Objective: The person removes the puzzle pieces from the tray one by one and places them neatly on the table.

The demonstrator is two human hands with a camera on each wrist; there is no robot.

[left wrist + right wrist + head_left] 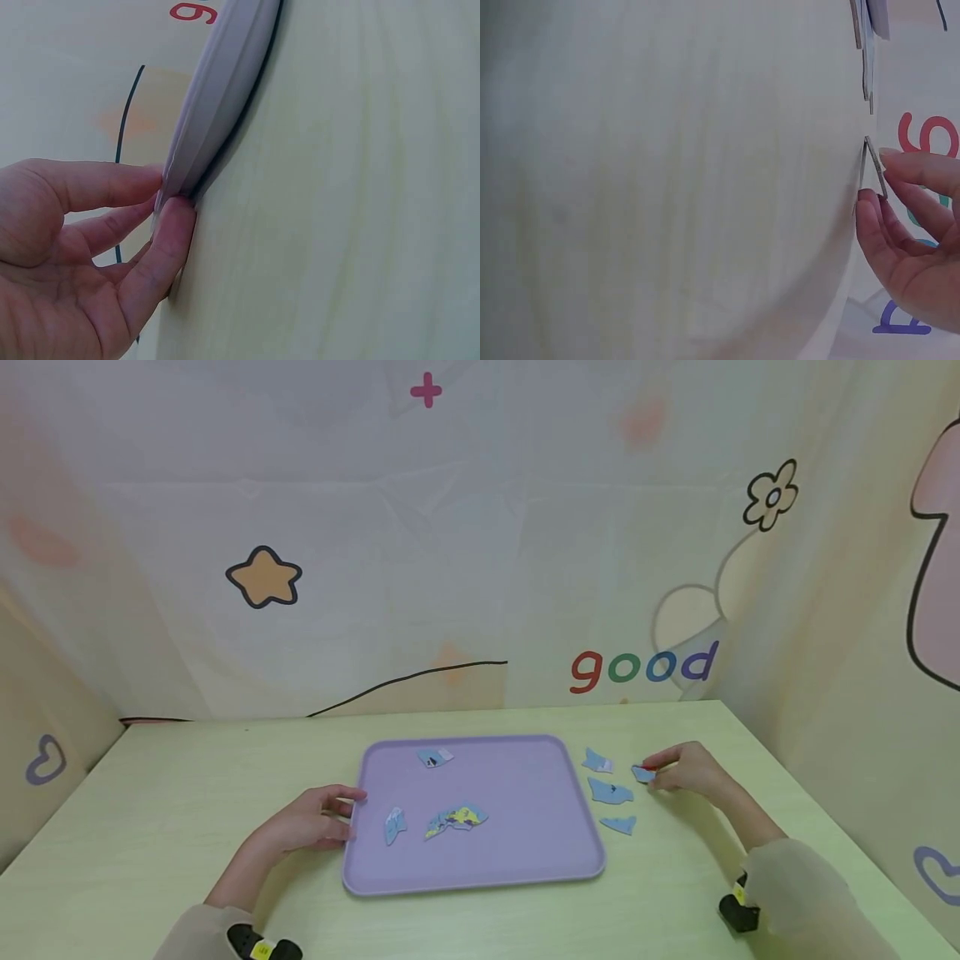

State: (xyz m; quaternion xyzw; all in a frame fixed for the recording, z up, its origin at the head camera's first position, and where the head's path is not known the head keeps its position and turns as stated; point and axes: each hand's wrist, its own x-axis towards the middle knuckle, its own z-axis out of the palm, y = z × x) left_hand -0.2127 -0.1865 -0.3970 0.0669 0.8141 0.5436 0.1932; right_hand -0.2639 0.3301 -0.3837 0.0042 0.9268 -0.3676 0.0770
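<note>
In the head view my left hand (311,820) is at the left edge of a lilac tray (525,852). The left wrist view shows its thumb and fingers gripping the tray's rim (206,112). Beyond the tray's right side, my right hand (686,770) pinches a small blue puzzle piece (642,774) with a bit of red by the fingertips. Seen edge-on in the right wrist view, that piece (875,166) tilts up from the table; whether a second piece lies under it I cannot tell. Three blue pieces lie between hand and tray: upper (597,761), middle (611,792) and lower (618,825).
On the tray lie a joined blue-and-yellow cluster of pieces (457,818), a blue piece (395,826) to its left and another piece (435,758) near the far rim. The pale wooden table (450,927) meets a printed curtain (480,568) at the back and sides.
</note>
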